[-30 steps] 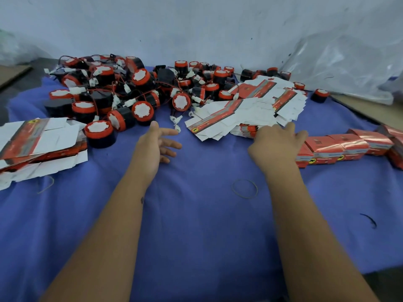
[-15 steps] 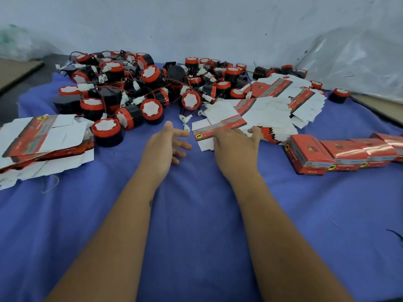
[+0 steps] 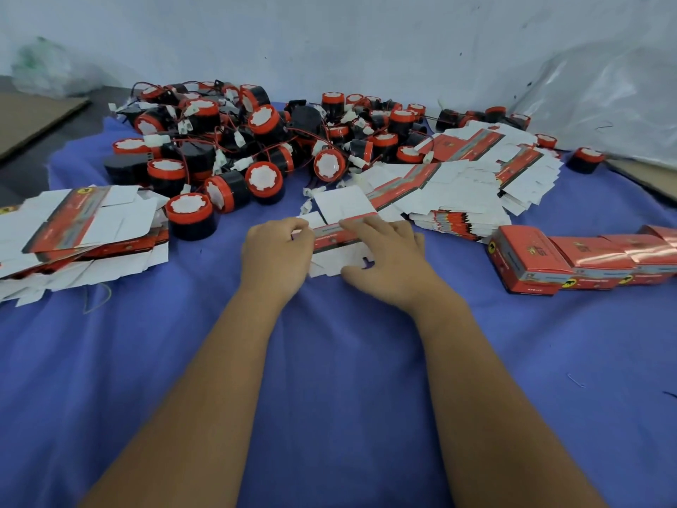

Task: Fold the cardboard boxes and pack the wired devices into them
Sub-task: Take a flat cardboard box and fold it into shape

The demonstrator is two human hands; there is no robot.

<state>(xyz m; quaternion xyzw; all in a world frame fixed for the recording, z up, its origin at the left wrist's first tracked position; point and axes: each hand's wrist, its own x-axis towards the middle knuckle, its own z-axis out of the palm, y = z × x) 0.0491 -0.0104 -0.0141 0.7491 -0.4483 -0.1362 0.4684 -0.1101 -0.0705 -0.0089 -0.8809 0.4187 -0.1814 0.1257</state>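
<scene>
Both hands are working on one flat box blank (image 3: 342, 229) lying unfolded on the blue cloth (image 3: 329, 379) near the middle of the table, just in front of the pile of wired devices (image 3: 256, 141). The blank's red printed band is running left to right, tilted a little up toward the right, while its white flaps are spreading away from the band toward the far side and toward the person, so the card is lying crosswise in front of the body. The left hand (image 3: 276, 253) is gripping the left end of the band, fingers curled over the edge with the thumb side tucked under. The right hand (image 3: 384, 260) is lying over the right part of the blank, fingers stretched along the red band and pressing it, thumb resting beside the near white flap. More flat blanks are sitting in a fanned stack (image 3: 469, 185) to the right of the held one, touching or overlapping its far corner, and another stack (image 3: 80, 229) is lying well apart at the left edge. A row of folded red boxes (image 3: 586, 260) is standing end to end at the right, its line also running left to right. A loose device (image 3: 191, 216) is standing between the left stack and the left hand.
</scene>
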